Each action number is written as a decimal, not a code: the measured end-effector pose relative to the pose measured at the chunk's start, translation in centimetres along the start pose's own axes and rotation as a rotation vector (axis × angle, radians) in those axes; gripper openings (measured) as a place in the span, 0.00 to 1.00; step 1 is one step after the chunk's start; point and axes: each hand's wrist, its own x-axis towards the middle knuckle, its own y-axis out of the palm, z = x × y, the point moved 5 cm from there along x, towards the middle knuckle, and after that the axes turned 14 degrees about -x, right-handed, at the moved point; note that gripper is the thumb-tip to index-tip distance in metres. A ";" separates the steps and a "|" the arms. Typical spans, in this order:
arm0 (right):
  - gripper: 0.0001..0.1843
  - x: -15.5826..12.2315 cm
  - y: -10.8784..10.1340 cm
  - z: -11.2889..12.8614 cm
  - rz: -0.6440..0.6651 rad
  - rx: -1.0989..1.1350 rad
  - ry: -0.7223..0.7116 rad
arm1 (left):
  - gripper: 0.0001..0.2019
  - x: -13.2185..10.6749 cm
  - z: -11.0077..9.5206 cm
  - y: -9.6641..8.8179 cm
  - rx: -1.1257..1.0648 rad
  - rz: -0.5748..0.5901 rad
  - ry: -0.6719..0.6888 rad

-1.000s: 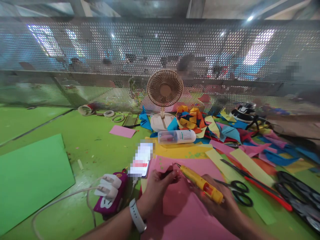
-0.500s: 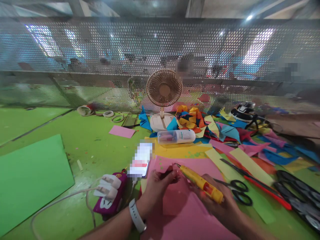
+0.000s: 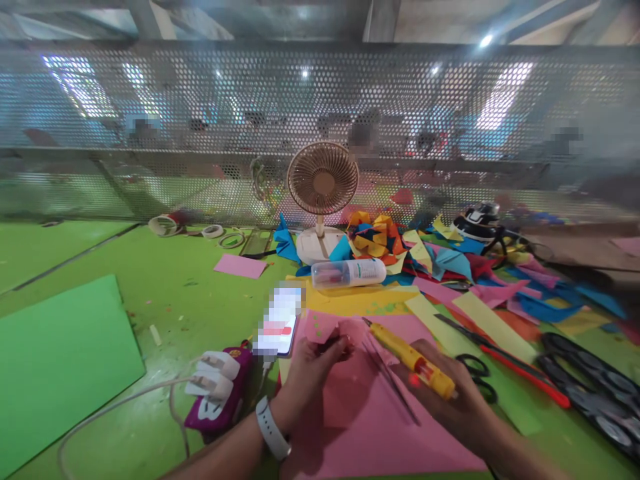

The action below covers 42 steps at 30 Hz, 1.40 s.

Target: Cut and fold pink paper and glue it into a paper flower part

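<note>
My left hand [image 3: 313,377], a pale watch strap on its wrist, pinches a small piece of pink paper [image 3: 355,330] between thumb and fingers. My right hand [image 3: 440,387] is wrapped round a yellow pen-shaped tool [image 3: 413,360] with a thin dark tip and a small red light. Its tip points at the paper, just right of my left fingertips. A pair of slim metal tweezers [image 3: 393,383] slants beside my right fingers; whether they touch it I cannot tell. Both hands are over a large pink sheet [image 3: 370,447]. My right hand partly hides black-handled scissors [image 3: 475,377].
A phone [image 3: 280,320] and a purple power block with white plugs [image 3: 215,387] sit left, cable trailing. A capped bottle [image 3: 349,273] and a fan [image 3: 323,180] stand behind. Right lie a red-handled knife [image 3: 520,373], a black object [image 3: 595,387] and paper scraps [image 3: 455,263].
The tweezers, out of sight before, now show between my hands. My right hand and the yellow tool have shifted slightly right, and the tool's tip is farther from my left fingers.
</note>
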 end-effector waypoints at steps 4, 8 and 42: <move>0.08 -1.2 -2.9 -3.4 -0.079 -0.220 0.083 | 0.12 0.2 0.3 -0.3 0.001 -0.010 -0.054; 0.13 -4.7 -6.0 -9.6 -0.126 -0.570 0.231 | 0.12 0.1 0.0 -0.3 0.064 -0.077 -0.104; 0.06 -2.6 2.7 -2.2 0.322 -0.400 0.169 | 0.11 0.7 -1.0 -0.3 -0.069 -0.076 -0.100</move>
